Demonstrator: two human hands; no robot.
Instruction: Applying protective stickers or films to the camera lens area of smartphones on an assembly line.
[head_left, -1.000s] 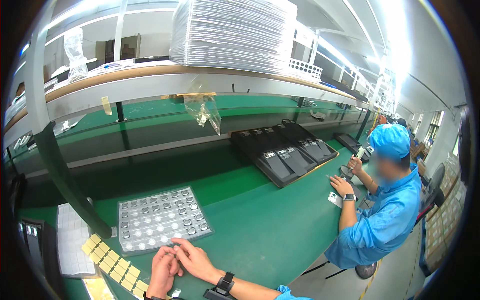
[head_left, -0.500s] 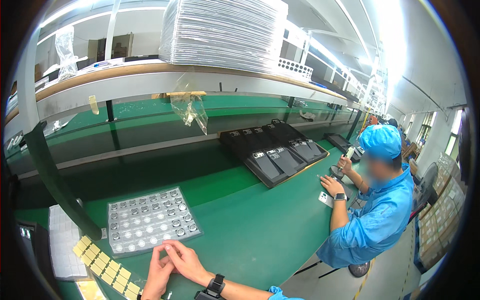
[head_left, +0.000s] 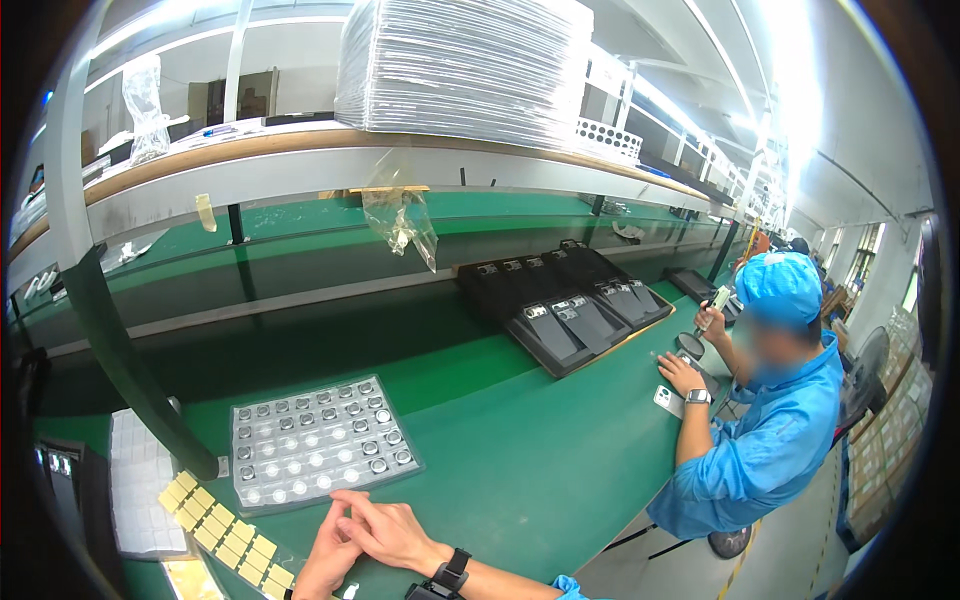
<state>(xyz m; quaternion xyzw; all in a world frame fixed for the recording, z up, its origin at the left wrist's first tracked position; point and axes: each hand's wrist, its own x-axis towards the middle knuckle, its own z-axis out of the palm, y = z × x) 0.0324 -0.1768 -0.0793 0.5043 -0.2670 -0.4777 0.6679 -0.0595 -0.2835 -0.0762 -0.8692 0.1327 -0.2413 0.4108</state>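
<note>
Down at the lower edge of the view, the right hand (head_left: pixel 385 530) lies over the left hand (head_left: pixel 325 560), just below the clear blister tray (head_left: pixel 318 443), which serves as the landmark. The right fingers (head_left: pixel 350 505) are stretched out and close together, their tips pointing toward the tray's near edge and resting on the left hand; whether they pinch anything cannot be told. The left fingers are mostly hidden under the right hand, so their state cannot be told either. A dark wristwatch (head_left: pixel 452 572) sits on the right wrist.

The tray lies flat on the green bench top (head_left: pixel 530 470), with rows of small round parts in its pockets. To the left of the tray and slightly nearer to the person runs a strip of yellow square labels (head_left: pixel 215 525), close to the left hand. Further left of the tray lies a white sheet (head_left: pixel 135 480).

Well to the right of the tray and farther back, several black trays (head_left: pixel 570 305) sit in a group on the bench. Beyond them a co-worker in blue coat and cap (head_left: pixel 770 430) sits at the bench edge. Above the tray, a shelf carries a tall stack of clear trays (head_left: pixel 465 65), and a clear plastic bag (head_left: pixel 400 220) hangs from its front.
</note>
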